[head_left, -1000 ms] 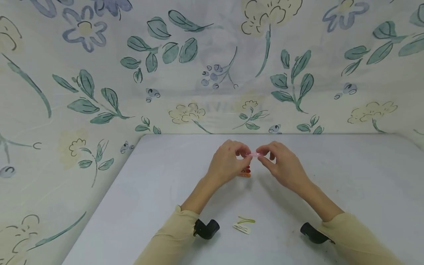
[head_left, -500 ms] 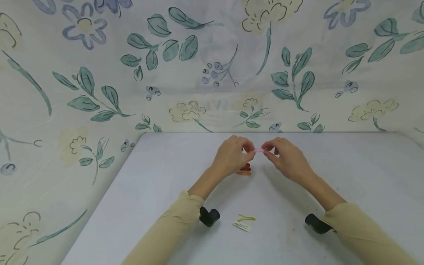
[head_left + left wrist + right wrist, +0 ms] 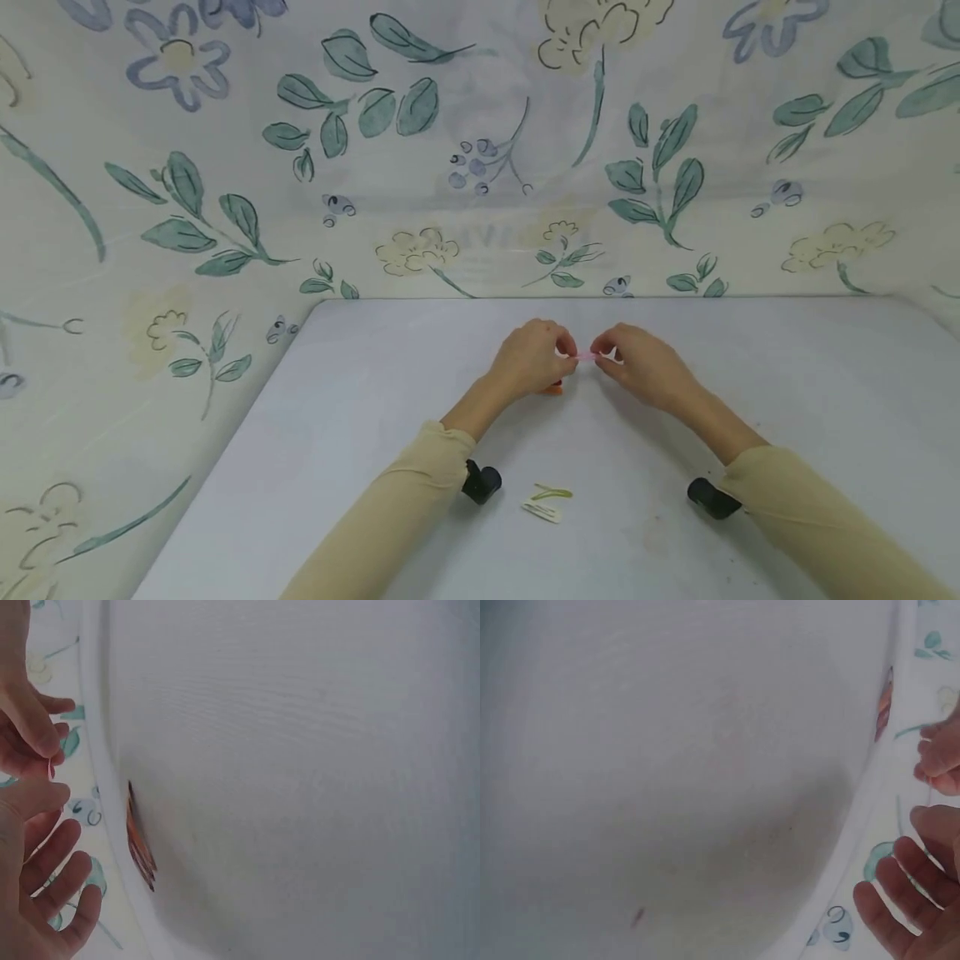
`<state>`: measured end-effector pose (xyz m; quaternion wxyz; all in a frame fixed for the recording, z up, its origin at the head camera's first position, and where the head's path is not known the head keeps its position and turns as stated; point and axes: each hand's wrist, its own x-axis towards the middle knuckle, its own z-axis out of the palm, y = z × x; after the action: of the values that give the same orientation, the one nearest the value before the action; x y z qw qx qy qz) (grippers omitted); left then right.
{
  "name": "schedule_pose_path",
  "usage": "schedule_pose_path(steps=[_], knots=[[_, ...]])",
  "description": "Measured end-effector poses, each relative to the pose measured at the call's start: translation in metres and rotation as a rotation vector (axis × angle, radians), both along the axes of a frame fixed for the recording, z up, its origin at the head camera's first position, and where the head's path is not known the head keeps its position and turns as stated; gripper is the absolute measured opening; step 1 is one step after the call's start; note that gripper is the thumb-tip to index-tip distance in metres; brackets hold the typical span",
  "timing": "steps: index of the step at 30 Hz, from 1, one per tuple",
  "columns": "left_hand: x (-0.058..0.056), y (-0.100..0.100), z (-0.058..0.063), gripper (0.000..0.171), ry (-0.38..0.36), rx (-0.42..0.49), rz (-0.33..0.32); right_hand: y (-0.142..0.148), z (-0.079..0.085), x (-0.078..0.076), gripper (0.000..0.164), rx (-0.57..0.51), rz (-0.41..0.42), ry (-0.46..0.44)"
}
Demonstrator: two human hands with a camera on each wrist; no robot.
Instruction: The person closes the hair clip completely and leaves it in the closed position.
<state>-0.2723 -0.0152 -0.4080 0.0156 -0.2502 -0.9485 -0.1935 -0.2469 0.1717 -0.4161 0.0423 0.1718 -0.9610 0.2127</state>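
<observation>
Between the fingertips of both hands, over the far part of the table, is a slim pink hair clip (image 3: 586,357). My left hand (image 3: 528,358) pinches its left end with thumb and forefinger; my right hand (image 3: 645,367) pinches the right end. In the left wrist view, the other fingers of the left hand (image 3: 52,877) fan out loosely. Just below the left hand lie orange and red hair clips (image 3: 553,390), mostly hidden by it in the head view. The left wrist view shows them as a small row of clips (image 3: 137,844) on the table.
Nearer the body, a yellow-green snap clip (image 3: 553,492) and a white snap clip (image 3: 542,511) lie on the white table (image 3: 360,433). Black wrist cameras (image 3: 712,498) stick out from the sleeves. A floral-print cloth (image 3: 480,225) rises behind the table.
Both hands rise slightly with the pink clip, then come back down. More of the pink clip shows between the fingertips, and the left hand covers more of the orange and red clips.
</observation>
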Motion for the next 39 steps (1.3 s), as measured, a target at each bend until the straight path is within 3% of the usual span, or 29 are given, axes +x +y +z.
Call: schedule_pose_path(steps=[11,19,28,39], knots=[[-0.006,0.005,-0.006,0.011,-0.063,-0.076,-0.011,-0.004,-0.007,-0.006,0.019,0.091,-0.03,-0.069],[-0.011,0.009,-0.012,0.01,-0.034,-0.155,-0.04,-0.003,-0.013,-0.008,0.018,0.108,-0.023,-0.09],[-0.012,0.009,-0.014,0.006,-0.044,-0.147,-0.041,-0.006,-0.012,-0.007,0.016,0.179,-0.023,-0.077],[-0.009,0.009,-0.011,0.007,-0.068,-0.131,-0.033,-0.009,-0.012,-0.007,0.017,0.188,-0.026,-0.045]])
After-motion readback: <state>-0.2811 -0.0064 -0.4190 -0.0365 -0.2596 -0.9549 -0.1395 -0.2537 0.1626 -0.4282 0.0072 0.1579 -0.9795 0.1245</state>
